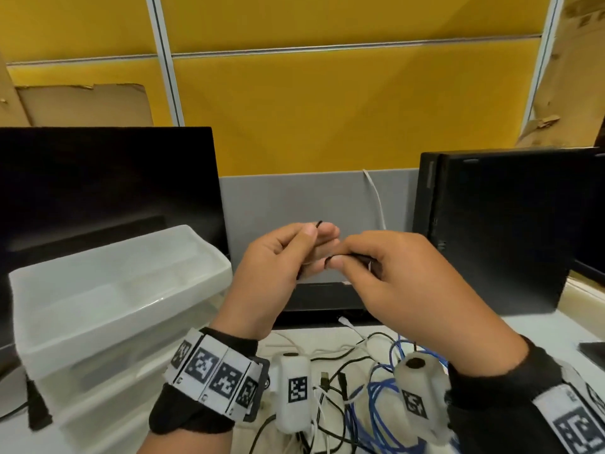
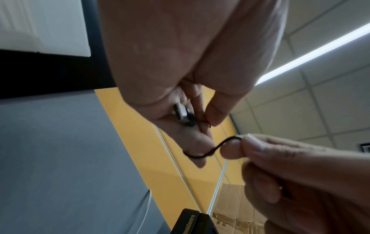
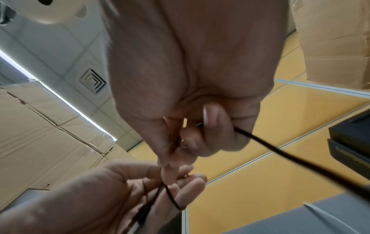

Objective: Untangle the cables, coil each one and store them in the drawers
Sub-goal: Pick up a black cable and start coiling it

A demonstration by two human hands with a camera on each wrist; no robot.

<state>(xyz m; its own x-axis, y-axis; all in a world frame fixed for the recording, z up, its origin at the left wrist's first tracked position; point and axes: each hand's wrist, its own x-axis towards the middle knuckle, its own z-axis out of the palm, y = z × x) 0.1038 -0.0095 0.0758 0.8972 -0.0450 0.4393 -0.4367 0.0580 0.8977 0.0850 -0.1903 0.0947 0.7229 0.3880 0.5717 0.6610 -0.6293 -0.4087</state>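
Note:
Both hands are raised above the desk, working a thin black cable (image 1: 347, 256). My left hand (image 1: 288, 253) pinches it between thumb and fingers, with the cable's metal plug (image 2: 182, 116) lying against its palm. My right hand (image 1: 366, 257) pinches the same black cable (image 2: 202, 152) just beside the left fingers, and the rest of the black cable (image 3: 296, 156) trails away past the right palm. A tangle of black, white and blue cables (image 1: 370, 398) lies on the desk below the wrists. The translucent drawer unit (image 1: 108, 290) stands at left with its top drawer open.
A dark monitor (image 1: 108, 188) stands behind the drawer unit and a black computer case (image 1: 504, 231) at right. Yellow partition panels (image 1: 327, 103) and cardboard boxes (image 1: 85, 104) close the back. A white cable (image 1: 376, 198) hangs down the grey panel.

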